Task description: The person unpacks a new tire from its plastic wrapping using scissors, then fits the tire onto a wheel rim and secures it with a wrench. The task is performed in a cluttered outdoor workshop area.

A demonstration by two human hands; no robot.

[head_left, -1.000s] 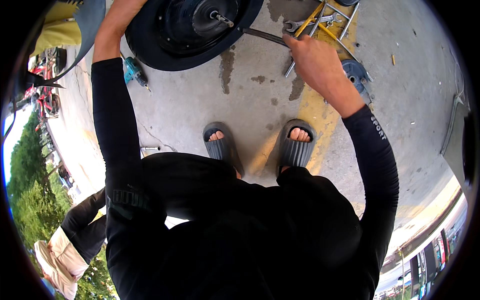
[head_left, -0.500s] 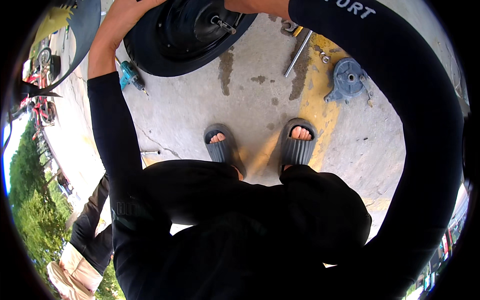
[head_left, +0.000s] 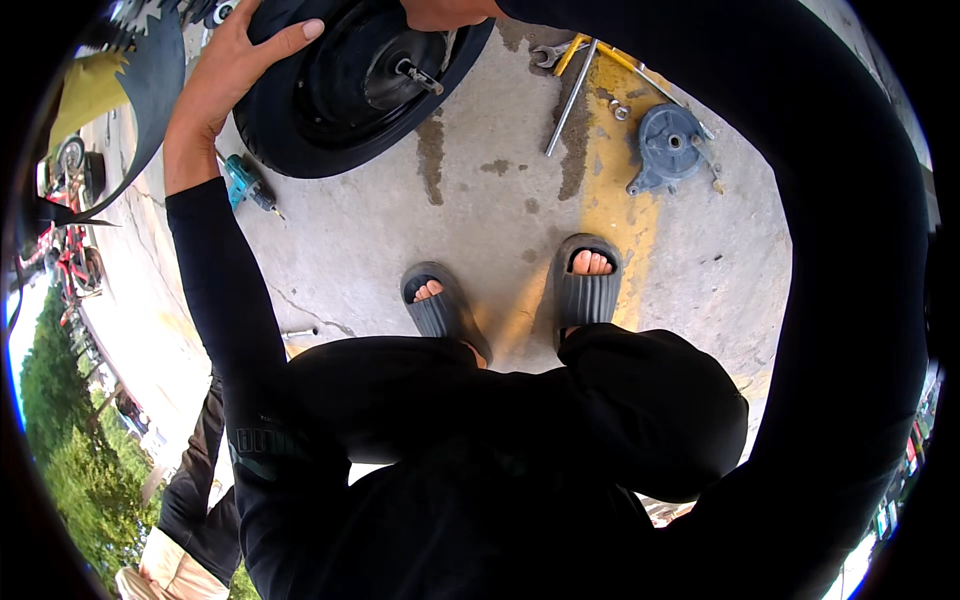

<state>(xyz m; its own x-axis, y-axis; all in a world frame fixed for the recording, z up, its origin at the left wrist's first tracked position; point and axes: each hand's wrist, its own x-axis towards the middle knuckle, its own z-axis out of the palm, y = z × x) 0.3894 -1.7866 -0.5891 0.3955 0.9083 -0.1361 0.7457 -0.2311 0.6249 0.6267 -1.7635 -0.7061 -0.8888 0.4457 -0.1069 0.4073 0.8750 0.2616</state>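
A teal drill (head_left: 250, 184) lies just beside the wheel (head_left: 300, 150); rightward lie a metal rod (head_left: 574, 98) and grey hub plate (head_left: 668, 150). Concrete floor (head_left: 350, 245) extends wheel-to-sandals (head_left: 440, 305). The wheel, upper left of centre, is black, axle protruding. Left hand (head_left: 232, 65): thumb spread wide, against tyre. Right hand (head_left: 445, 12): fingers out of frame, grip undeterminable.

Your left hand (head_left: 228, 72) rests on a black-tyred wheel (head_left: 310, 145), upper left of frame; your right hand (head_left: 445, 12) overlaps it, top centre.
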